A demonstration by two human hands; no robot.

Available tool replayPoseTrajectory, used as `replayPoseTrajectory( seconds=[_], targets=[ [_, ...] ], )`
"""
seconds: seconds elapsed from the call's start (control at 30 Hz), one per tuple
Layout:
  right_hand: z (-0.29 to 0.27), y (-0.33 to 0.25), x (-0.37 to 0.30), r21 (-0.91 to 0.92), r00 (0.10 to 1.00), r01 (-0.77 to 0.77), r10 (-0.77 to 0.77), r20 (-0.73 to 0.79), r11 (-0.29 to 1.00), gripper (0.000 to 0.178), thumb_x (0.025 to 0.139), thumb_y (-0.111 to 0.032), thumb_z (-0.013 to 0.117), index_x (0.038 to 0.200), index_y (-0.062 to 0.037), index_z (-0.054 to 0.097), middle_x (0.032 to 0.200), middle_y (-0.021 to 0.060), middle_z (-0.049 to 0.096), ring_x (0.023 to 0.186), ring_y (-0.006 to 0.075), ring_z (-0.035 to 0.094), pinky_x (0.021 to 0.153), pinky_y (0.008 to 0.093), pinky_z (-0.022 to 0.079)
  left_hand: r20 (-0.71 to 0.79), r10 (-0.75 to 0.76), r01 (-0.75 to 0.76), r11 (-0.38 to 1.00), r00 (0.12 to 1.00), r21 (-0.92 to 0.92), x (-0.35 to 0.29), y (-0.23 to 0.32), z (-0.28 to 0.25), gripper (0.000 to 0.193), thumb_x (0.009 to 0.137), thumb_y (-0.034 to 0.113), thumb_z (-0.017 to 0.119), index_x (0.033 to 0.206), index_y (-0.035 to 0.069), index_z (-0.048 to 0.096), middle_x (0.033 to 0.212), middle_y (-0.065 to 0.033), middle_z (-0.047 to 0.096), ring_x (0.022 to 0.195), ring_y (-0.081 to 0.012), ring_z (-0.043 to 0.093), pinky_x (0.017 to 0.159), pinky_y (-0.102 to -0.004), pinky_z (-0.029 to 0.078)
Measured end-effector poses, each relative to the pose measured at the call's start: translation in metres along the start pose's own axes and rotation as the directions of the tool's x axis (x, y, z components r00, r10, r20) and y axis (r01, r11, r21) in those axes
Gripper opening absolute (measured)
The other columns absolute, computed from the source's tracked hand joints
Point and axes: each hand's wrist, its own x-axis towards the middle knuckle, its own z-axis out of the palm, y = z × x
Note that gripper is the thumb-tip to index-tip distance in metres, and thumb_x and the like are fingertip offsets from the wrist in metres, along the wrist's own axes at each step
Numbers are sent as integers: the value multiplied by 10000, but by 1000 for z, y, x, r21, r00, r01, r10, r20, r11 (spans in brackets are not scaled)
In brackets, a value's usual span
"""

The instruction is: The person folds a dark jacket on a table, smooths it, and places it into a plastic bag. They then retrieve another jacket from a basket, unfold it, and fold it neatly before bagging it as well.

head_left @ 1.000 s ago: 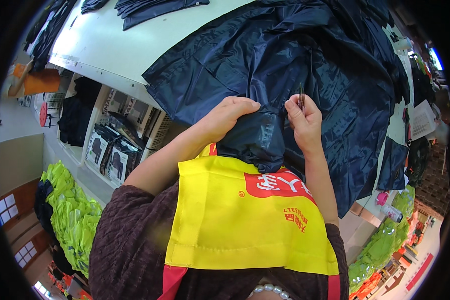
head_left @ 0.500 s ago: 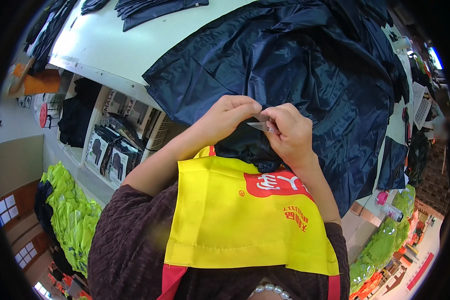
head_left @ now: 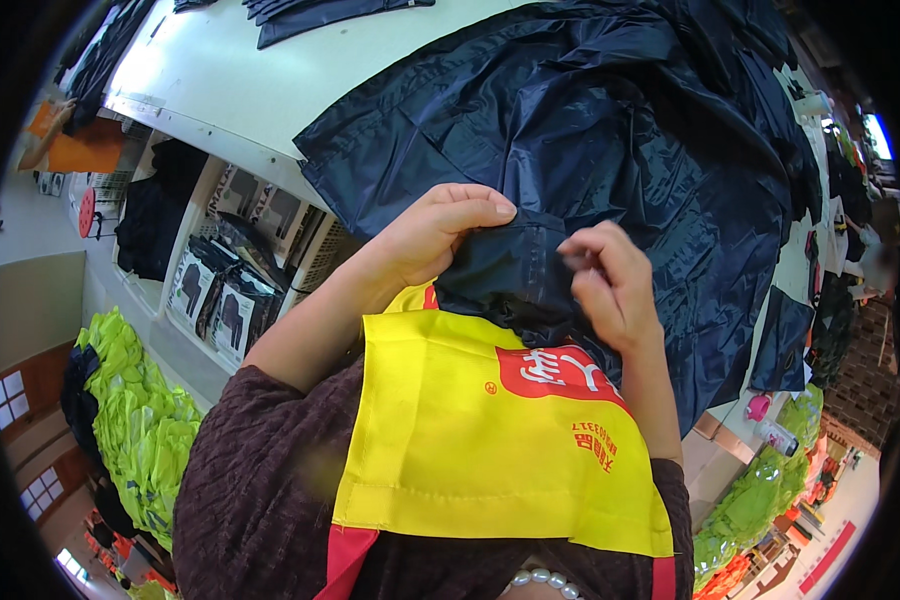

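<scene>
Left hand (head_left: pixel 432 232) pinches dark cloth (head_left: pixel 560 130) between thumb and fingers; right hand (head_left: pixel 615 285) curls nearby, blurred, grip unclear. Holding the cloth taut helps.

The left hand (head_left: pixel 446 230), pinching, points toward two o'clock, while the right hand (head_left: pixel 615 287), curled and partly blurred, points toward eleven o'clock.
</scene>
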Motion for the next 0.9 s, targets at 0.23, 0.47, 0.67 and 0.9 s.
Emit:
replayPoseTrajectory(
  seconds=[0.23, 0.47, 0.67, 0.9],
  targets=[
    [6, 18, 4, -210, 999, -2, 11, 40, 978, 264, 851, -289, 631, 953, -48, 597, 812, 101, 586, 646, 219, 582, 546, 280, 461, -69, 14, -13, 1000, 998, 14, 2, -3, 0, 93, 848, 103, 633, 873, 26, 680, 843, -78, 680, 749, -141, 650, 753, -255, 532],
    [10, 18, 8, -255, 999, 31, -22, 38, 967, 271, 856, -298, 626, 946, -44, 603, 805, 106, 595, 650, 232, 590, 539, 287, 473, -74, 12, -12, 1000, 997, 8, 3, -3, 2, 89, 842, 103, 642, 867, 29, 686, 826, -78, 681, 732, -134, 652, 736, -253, 539],
    [10, 19, 10, -239, 999, 47, -39, 36, 970, 249, 854, -277, 632, 929, -42, 605, 797, 108, 598, 648, 238, 590, 537, 290, 471, -63, 6, -5, 1000, 998, 8, 5, -4, 2, 92, 839, 111, 653, 863, 30, 689, 823, -70, 683, 729, -127, 651, 728, -238, 535],
    [12, 45, 1, 302, 957, -147, 212, -196, 942, 174, 866, -200, 634, 891, -36, 581, 762, 24, 556, 660, 92, 510, 578, 216, 401, -91, 11, -6, 999, 996, 47, 7, -6, -2, 87, 839, 101, 649, 877, 29, 679, 844, -68, 680, 745, -120, 646, 754, -239, 524]
  ],
)
